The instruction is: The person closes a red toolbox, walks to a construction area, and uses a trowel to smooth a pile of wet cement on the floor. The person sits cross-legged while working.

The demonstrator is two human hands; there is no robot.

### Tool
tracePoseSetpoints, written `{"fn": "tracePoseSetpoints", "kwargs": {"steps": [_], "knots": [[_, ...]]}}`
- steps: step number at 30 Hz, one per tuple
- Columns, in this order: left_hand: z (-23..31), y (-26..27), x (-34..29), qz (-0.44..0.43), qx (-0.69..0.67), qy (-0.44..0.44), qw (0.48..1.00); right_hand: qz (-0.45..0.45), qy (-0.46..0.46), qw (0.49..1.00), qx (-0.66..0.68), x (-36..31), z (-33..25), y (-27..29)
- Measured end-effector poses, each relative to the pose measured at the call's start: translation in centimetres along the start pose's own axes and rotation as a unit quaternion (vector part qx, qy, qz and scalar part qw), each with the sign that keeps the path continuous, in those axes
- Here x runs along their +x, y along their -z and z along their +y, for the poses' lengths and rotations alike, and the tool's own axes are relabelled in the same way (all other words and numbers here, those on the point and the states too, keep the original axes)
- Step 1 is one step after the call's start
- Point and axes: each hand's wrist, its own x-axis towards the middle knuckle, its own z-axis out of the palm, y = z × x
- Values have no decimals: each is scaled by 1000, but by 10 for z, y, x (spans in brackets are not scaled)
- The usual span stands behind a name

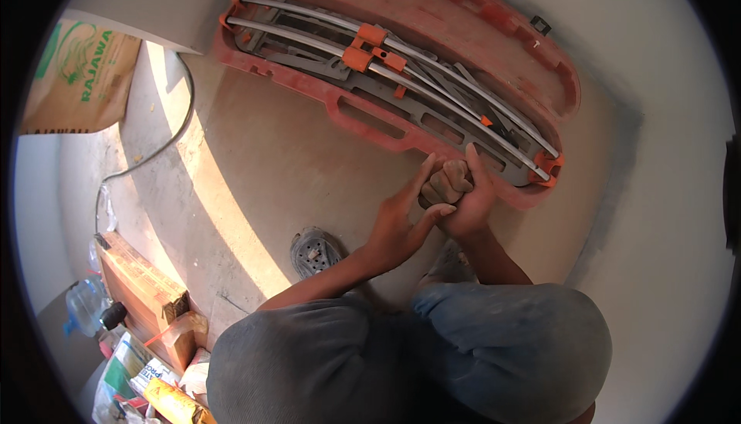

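Note:
My left hand [400, 215] and my right hand [478, 201] are pressed together over the near edge of a red plastic carrying case [367, 121]. The fingers of my right hand are curled in, grey with dust, its thumb pointing up. Around them close the thumb and forefinger of my left hand. Whether anything small lies inside the grip is hidden. In the open case rests a manual tile cutter [370, 47] with two chrome rails, an orange carriage and orange end blocks. Neither hand grips the cutter.
Beyond the cutter the case's lid [463, 26] leans open near the wall. A dark cable [189, 103] crosses the sunlit floor at left, near a brown printed bag [85, 84]. A cardboard box [143, 289], plastic bottle [85, 304] and packets stand lower left. My grey clog [316, 250] is below.

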Motion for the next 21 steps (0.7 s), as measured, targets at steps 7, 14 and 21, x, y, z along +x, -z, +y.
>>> {"fn": "tracePoseSetpoints", "kwargs": {"steps": [7, 14, 21], "knots": [[-14, 8, 0, -36, -27, 11, 999, 50, 21, 990, 132, -5, 19, 8], [-32, 8, -5, 98, -434, 205, 872, -22, -6, 987, 158, -13, 15, 18], [-44, 16, -10, 37, -81, -3, 996, 92, -43, 990, -97, -2, 10, 12]]}}
